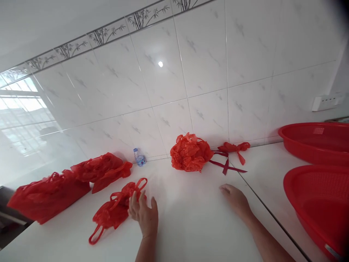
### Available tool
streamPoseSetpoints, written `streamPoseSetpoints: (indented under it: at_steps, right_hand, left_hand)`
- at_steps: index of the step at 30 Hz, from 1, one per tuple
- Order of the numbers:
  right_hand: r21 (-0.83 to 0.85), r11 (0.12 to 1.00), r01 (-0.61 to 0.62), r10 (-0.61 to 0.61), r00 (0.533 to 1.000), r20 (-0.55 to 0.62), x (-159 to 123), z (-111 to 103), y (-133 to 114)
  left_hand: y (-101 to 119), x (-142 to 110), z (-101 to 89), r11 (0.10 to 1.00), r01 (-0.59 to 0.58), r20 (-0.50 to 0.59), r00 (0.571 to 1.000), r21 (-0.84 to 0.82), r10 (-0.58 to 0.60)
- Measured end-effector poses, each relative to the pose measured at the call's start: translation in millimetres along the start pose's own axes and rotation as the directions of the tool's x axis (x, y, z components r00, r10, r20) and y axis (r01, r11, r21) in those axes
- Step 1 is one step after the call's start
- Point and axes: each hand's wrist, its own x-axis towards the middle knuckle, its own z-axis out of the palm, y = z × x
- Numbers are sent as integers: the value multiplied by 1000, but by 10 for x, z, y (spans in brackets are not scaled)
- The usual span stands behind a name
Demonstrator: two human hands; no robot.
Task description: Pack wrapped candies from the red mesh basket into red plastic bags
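My left hand [143, 214] has its fingers spread, at the right end of a crumpled red plastic bag [111, 214] with looped handles. The fingertips overlap the bag in view; whether they press on it I cannot tell. My right hand [235, 199] is over the white table [196, 225], its fingers curled together and nothing showing in them. Beyond the hands, against the wall, sits a bunched heap of red plastic bags [189, 153]. Dark red strips [225, 165] and a knotted red bag [234, 147] lie to its right.
Stacked red bags [54, 194] and another red bundle [102, 169] lie at the left. A small bottle with a blue cap [139, 159] leans by the tiled wall [207, 72]. Two red plastic basins, one nearer [308, 203] and one farther [313, 147], stand at the right.
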Motion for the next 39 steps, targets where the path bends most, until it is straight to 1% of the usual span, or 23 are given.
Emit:
streamPoseSetpoints:
  at_steps: [1,2,3,4,6,7,8,9,10,11,12,14,16,18,20,21,23,26,28,30,32,35,39]
  right_hand:
    - [-1,1000,2,-2,1000,0,-7,6,-10]
    - [-1,1000,4,-4,1000,1,-16,12,-22]
    - [0,1000,8,-8,1000,2,-26,20,-33]
    - [1,1000,14,-14,1000,2,-36,33,-44]
    - [8,1000,24,-24,1000,-7,-49,81,-57]
    - [12,999,32,-31,999,-23,-51,119,-58]
    - [14,999,46,-45,998,-52,-50,166,-58]
    - [11,997,76,-75,993,-96,-45,222,-59]
    - [0,992,123,-121,980,-155,-38,283,-61]
    - [-22,983,183,-183,957,-226,-29,346,-69]
    - [-59,966,250,-256,920,-298,-18,409,-84]
    - [-159,919,362,-395,820,-415,2,524,-142]
    - [-260,872,414,-489,729,-480,15,617,-238]
    - [-318,844,431,-536,676,-506,25,692,-359]
    - [-313,834,453,-550,655,-517,44,764,-485]
    - [-292,835,467,-548,651,-526,64,803,-543]
    - [-217,842,495,-523,646,-556,131,894,-635]
    - [-42,852,521,-431,654,-622,291,1041,-706]
    - [85,850,520,-355,684,-637,386,1105,-715]
    - [174,843,509,-308,723,-619,432,1110,-708]
    - [212,838,502,-305,756,-579,422,1058,-697]
    - [195,839,509,-358,785,-505,363,942,-689]
    - [38,863,503,-438,784,-441,330,900,-681]
  left_hand:
    - [44,-45,43,996,-80,55,995,-40,82]
    - [80,-93,90,984,-154,116,980,-87,164]
    - [111,-142,140,966,-220,178,954,-134,242]
    - [140,-192,191,944,-278,239,918,-178,315]
    - [200,-288,288,894,-373,343,829,-249,441]
    - [237,-332,333,868,-410,381,783,-279,492]
    - [280,-369,377,848,-436,406,746,-303,528]
    - [331,-400,418,835,-449,419,724,-317,548]
    - [387,-424,458,831,-452,424,716,-325,555]
    - [447,-441,495,831,-448,421,718,-330,554]
    - [508,-452,528,833,-441,414,725,-336,551]
    - [623,-454,579,827,-431,381,741,-360,552]
    - [716,-427,595,812,-426,312,770,-399,557]
    - [794,-356,571,801,-414,227,810,-431,541]
    - [873,-220,515,807,-391,167,848,-442,503]
    - [919,-126,482,810,-387,147,860,-440,490]
    - [1032,105,420,811,-408,108,865,-419,491]
    - [1242,499,369,799,-482,75,838,-359,540]
    - [1389,731,371,796,-511,95,820,-323,565]
    - [1526,900,400,793,-531,134,799,-299,586]
    - [1643,998,449,785,-554,183,771,-278,610]
    - [1763,1043,540,775,-581,272,726,-248,631]
    - [1805,1021,647,808,-551,423,693,-209,583]
